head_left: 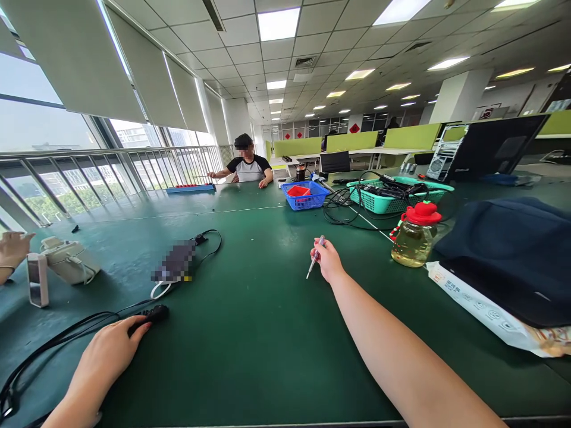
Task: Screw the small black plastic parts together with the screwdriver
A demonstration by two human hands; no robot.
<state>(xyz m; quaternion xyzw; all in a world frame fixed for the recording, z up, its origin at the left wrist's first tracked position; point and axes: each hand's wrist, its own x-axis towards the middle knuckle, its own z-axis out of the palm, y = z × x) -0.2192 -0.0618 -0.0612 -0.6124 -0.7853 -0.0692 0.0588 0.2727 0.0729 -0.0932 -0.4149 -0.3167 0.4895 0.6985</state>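
My left hand (109,351) rests low on the left of the green table, its fingers wrapped round a black cable plug (157,314). From there black cables (66,334) run off to the left edge. In my right hand (329,260), near the middle, is a slim screwdriver (314,260) with a clear handle. It tilts, tip down towards me, and I cannot tell if the tip touches the table. A dark blurred-out device (175,260) with a short black lead and a white loop lies beyond my left hand.
Around the green table (250,356) are a blue basket (307,201), a teal basket (383,203) of cables, a red-lidded bottle (414,238), a dark bag (513,249) and a white packet (482,306). A phone (37,279), a beige pouch (71,261) and another person's hand (13,252) are left; someone sits opposite.
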